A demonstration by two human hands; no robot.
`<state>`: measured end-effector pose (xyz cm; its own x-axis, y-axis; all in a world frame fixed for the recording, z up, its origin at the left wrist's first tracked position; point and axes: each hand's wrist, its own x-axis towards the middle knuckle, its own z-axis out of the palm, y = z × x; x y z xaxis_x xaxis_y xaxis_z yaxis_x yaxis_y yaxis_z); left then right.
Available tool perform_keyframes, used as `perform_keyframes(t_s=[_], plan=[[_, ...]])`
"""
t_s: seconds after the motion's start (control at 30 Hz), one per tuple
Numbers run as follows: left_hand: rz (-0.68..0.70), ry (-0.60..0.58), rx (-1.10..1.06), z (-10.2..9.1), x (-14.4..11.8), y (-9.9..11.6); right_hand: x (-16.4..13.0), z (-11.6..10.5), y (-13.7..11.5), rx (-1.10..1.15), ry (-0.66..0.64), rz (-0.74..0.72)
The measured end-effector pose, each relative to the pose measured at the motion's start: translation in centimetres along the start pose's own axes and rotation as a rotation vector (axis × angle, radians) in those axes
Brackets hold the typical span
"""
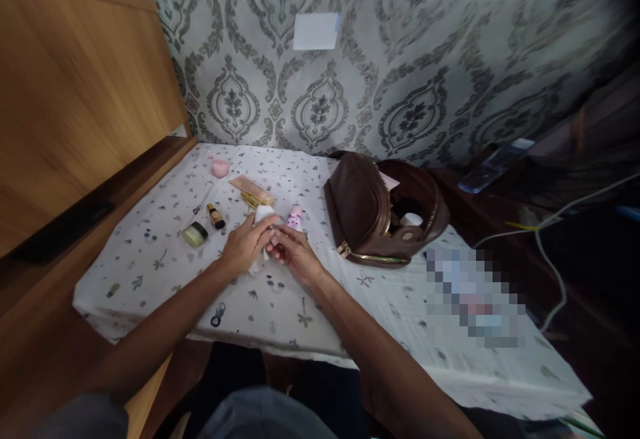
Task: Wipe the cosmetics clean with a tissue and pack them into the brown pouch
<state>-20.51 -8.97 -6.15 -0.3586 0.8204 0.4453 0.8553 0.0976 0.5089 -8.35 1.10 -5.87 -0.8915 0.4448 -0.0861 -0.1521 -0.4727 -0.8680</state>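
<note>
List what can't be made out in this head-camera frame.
- White bottle: mostly covered by the left hand and right hand; label unreadable.
- Inside of the open brown leather bag: dark, its wall hides the contents.
- Pixelated patch on the patterned white cloth: blurred.
- Small jars' labels: too small.

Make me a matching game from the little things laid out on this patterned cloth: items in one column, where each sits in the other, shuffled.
Things:
1. pink jar
2. brown bag
3. white bottle
4. green-lidded jar

Places:
A. lying unzipped, to the right of the hands
B. at the far left end of the cloth, near the wall
C. between the left hand and right hand
D. left of the left hand, beside a small dark bottle

Pairs: 1-B, 2-A, 3-C, 4-D
</note>
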Motion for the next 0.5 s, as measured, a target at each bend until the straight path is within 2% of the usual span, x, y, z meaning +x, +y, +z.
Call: perform_keyframes(t_s=[0.17,0.27,0.4,0.5], plan=[[-0.117,0.052,-0.214,-0.7,0.7,-0.4,-0.2,0.0,-0.1,-0.062,-0.038,0.041],[-0.178,0.047,-0.405,-1.0,1.0,-0.6,0.0,-0.1,0.1,-0.112,-0.058,0.004],[-0.219,-0.005,-0.644,-0.7,1.2,-0.3,0.2,-0.3,0.3,-0.26,-0.043,-0.149],[-0.231,0.005,-0.684,-0.5,1.1,-0.1,0.1,-0.3,0.5,-0.432,-0.001,-0.293]])
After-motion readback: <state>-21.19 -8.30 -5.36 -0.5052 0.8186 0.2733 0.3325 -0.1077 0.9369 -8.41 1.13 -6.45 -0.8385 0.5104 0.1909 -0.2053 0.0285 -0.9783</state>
